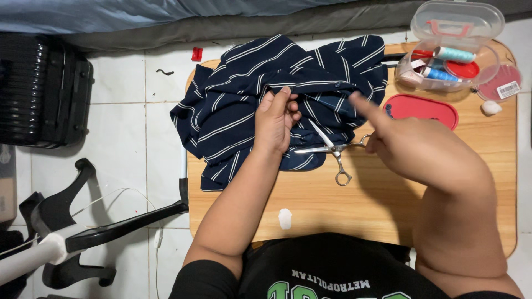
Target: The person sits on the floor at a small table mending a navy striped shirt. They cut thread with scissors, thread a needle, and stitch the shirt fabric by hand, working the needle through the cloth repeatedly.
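A navy shirt with white stripes (233,105) lies bunched on the far left part of a small wooden table (332,205). My left hand (275,124) pinches a fold of the shirt near its middle. Silver scissors (332,148) lie open, with their blades on the cloth and one handle loop on the bare wood. My right hand (410,147) is at the other handle loop and seems to grip it. Its index finger is stretched out over the shirt.
A clear sewing box (449,61) holding thread spools stands open at the table's far right, with a red lid (421,108) and a round pink container (501,83) beside it. A black suitcase (39,88) and a black chair base (83,221) stand on the tiled floor at left.
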